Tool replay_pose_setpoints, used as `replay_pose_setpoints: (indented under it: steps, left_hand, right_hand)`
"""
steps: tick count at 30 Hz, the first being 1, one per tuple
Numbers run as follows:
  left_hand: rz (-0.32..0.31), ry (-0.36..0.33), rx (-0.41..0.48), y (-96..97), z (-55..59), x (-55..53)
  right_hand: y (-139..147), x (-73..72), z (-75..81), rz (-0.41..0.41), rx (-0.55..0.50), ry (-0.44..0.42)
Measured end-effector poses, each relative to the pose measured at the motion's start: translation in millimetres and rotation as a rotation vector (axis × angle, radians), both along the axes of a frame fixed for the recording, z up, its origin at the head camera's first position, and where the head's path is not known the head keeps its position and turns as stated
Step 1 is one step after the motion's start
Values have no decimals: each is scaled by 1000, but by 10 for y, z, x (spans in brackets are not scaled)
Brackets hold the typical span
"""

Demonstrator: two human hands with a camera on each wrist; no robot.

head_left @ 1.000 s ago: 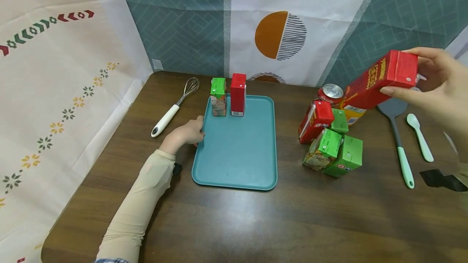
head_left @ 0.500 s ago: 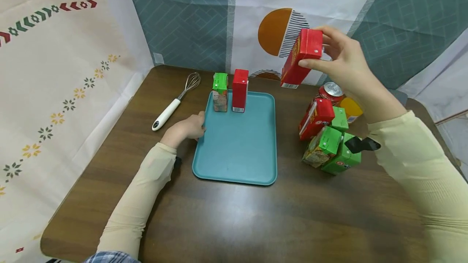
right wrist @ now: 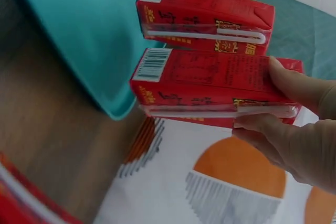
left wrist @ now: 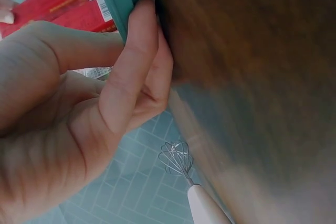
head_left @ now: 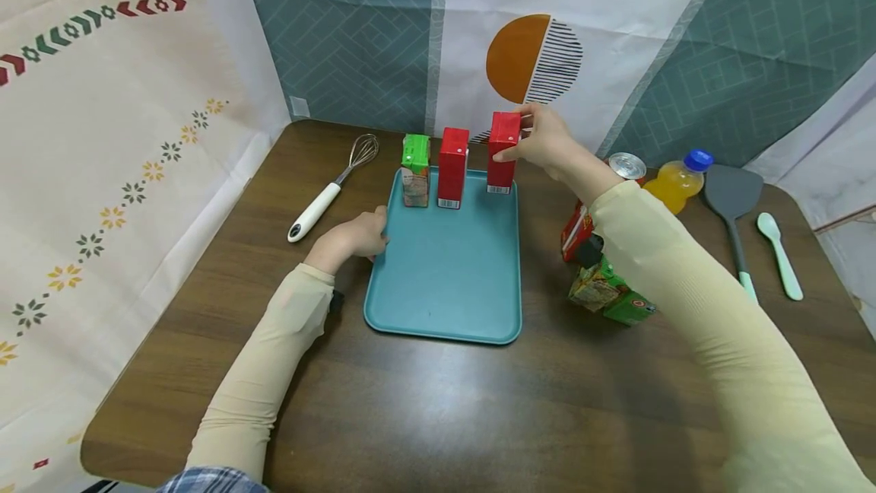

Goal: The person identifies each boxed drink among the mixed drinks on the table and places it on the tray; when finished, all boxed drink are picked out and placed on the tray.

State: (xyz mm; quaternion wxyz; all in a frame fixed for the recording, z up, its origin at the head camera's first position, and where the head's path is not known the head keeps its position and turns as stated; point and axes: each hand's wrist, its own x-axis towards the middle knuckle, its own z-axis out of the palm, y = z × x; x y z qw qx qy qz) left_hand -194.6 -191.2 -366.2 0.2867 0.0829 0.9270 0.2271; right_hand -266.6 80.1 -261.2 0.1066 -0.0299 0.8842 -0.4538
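My right hand [head_left: 545, 144] grips a red drink carton [head_left: 502, 173] near its top, thumb on one side and fingers on the other. The carton stands upright over the far right corner of the teal tray [head_left: 448, 272]; I cannot tell whether its base touches. In the right wrist view, a straw in clear wrap runs along this held carton [right wrist: 205, 80]. Another red carton [head_left: 453, 170] and a green-topped carton [head_left: 415, 173] stand along the tray's far side. My left hand [head_left: 354, 236] pinches the tray's left rim, as the left wrist view shows.
Right of the tray stand a red carton [head_left: 576, 233], green cartons [head_left: 594, 287], a can [head_left: 627, 166] and an orange drink bottle [head_left: 676, 182], partly behind my right sleeve. Beyond lie a spatula [head_left: 732, 192] and a small spoon [head_left: 780, 253]. A whisk [head_left: 322, 204] lies left.
My right hand has carried the red carton leftward from above the group on the right, then lowered it to the tray's far right corner. My left hand keeps its place on the rim.
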Motion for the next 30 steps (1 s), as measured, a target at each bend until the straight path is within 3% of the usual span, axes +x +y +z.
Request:
replay_pose_setpoints:
  steps: [6,13,20,23,30]
  left_hand:
    - [-6,10,19,30,-7,-7]
    - [-9,5,21,10,-33,-19]
    - [-10,11,28,7,-3,-9]
    - [-5,5,27,13,4,-2]
    - [1,0,36,-5,2,1]
  right_hand:
    - [-52,-107,-138,-7,-4,-74]
    - [-15,-157,-254,59,3,-166]
    - [9,-157,-290,65,-24,-146]
    - [39,-144,-274,106,-1,-127]
    - [227,-25,-28,233,3,-28]
